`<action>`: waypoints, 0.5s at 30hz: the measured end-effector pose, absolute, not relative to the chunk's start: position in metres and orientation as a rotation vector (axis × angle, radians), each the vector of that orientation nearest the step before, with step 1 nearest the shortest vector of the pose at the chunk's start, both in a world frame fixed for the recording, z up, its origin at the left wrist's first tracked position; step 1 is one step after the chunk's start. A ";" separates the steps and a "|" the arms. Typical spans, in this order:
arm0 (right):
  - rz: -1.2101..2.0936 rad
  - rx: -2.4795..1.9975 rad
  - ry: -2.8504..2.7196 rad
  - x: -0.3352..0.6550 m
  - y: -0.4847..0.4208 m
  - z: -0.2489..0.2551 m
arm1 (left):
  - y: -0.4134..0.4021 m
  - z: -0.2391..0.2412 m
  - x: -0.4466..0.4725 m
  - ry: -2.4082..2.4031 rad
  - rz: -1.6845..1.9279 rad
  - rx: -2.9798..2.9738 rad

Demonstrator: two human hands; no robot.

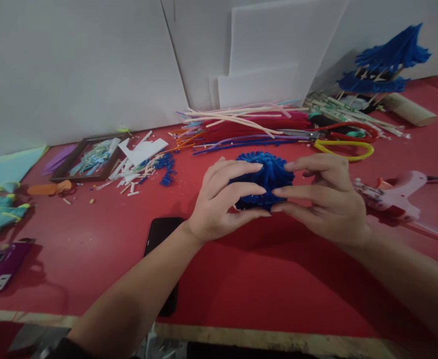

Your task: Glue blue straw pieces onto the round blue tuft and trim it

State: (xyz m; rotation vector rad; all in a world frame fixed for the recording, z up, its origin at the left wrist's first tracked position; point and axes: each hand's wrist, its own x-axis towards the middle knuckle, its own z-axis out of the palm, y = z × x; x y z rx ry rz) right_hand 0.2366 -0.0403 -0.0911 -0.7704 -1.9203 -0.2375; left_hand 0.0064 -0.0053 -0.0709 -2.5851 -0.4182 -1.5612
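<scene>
A fuzzy blue pipe-cleaner ball point(269, 174) is held just above the red table point(271, 279) between both hands. My left hand point(222, 199) cups its left side, fingers curled round it. From the right, my right hand point(324, 197) grips it with fingertips pressed on its top and front. The ball's lower part is hidden by my fingers.
A black phone point(162, 239) lies under my left forearm. A pink glue gun point(394, 194) rests at the right. Behind the ball lie a pile of coloured pipe cleaners point(241, 129), yellow- and red-handled scissors point(342, 142), blue tufted sticks point(387, 65) and a brown frame point(92, 157) with scraps.
</scene>
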 end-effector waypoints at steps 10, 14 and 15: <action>-0.333 -0.755 -1.925 0.235 -0.040 -0.091 | -0.004 -0.075 0.003 -0.406 -1.644 -2.601; -0.253 -0.778 -1.908 0.232 -0.042 -0.089 | -0.005 -0.075 0.006 -0.417 -1.644 -2.599; -0.221 -0.790 -1.903 0.231 -0.043 -0.089 | -0.006 -0.074 0.006 -0.421 -1.638 -2.598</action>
